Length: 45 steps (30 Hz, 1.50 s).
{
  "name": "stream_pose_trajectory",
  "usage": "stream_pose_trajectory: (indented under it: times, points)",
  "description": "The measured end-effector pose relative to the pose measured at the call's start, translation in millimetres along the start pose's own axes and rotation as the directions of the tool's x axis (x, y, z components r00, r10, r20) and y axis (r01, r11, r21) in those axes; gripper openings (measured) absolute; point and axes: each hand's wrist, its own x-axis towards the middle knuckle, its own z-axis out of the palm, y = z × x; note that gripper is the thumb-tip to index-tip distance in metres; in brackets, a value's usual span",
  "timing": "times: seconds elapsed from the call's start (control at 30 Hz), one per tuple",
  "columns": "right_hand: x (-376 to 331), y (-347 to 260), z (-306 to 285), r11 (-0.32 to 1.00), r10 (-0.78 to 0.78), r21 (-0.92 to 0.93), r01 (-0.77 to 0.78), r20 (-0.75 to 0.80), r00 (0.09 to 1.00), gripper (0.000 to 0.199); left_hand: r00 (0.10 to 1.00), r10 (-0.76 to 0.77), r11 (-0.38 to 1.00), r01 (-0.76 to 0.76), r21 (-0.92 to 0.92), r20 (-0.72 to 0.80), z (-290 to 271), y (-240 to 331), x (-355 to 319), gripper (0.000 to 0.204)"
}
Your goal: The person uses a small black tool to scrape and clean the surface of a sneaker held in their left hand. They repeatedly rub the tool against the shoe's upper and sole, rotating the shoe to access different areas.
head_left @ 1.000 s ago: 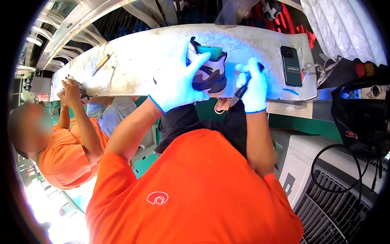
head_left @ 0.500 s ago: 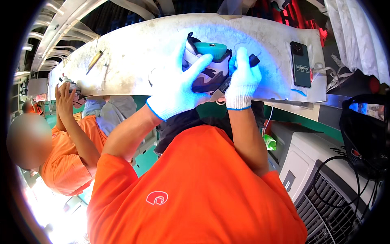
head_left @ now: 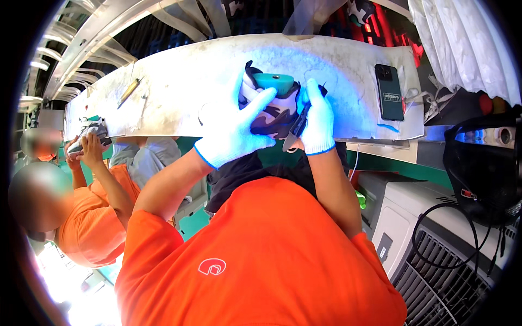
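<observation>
A shoe upper in black, white and grey stands on a teal shoe last at the front edge of the table. My left hand, in a white knit glove, grips its left side with thumb and fingers spread around it. On the shoe's right side is my right hand, also gloved, fingers closed around a long, narrow dark thing with a greyish lower end. Its exact kind cannot be made out. Blue light falls over both gloves and the tabletop.
A dark phone lies on the worktable at right. A yellow-handled tool rests at left. A co-worker in orange holds another shoe far left. A black bag hangs right, above a grey-white machine.
The view has shifted a little. The dark thing in my right hand now stands more upright against the shoe. The co-worker's hands have lowered around their shoe.
</observation>
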Motion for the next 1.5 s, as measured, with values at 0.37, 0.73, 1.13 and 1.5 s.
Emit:
stream_pose_trajectory:
  times: [0.37,0.73,1.13,1.5]
  points:
    - [-1.4,-13.4,24.9,0.898,-0.010,-0.425,-0.112,-0.274,0.962,0.029,0.997,-0.055,0.996,0.058,-0.063,0.047,3.5,2.1,3.2,0.097]
    - [-5.7,17.3,15.0,0.965,-0.234,-0.166,0.205,-0.181,0.955,0.027,0.996,-0.074,0.995,0.072,0.064,0.042,-0.4,5.8,0.8,0.101]
    - [-35.9,-60.3,-3.5,0.627,-0.450,-0.670,0.397,0.105,0.887,0.051,0.974,-0.169,0.985,0.172,-0.008,0.152,-12.5,8.9,12.2,0.103]
    - [-44.1,-40.9,24.2,0.161,0.000,-0.899,0.408,0.414,0.910,0.078,0.994,-0.109,0.971,0.104,-0.215,-0.014,-34.5,-22.9,-38.7,0.110]
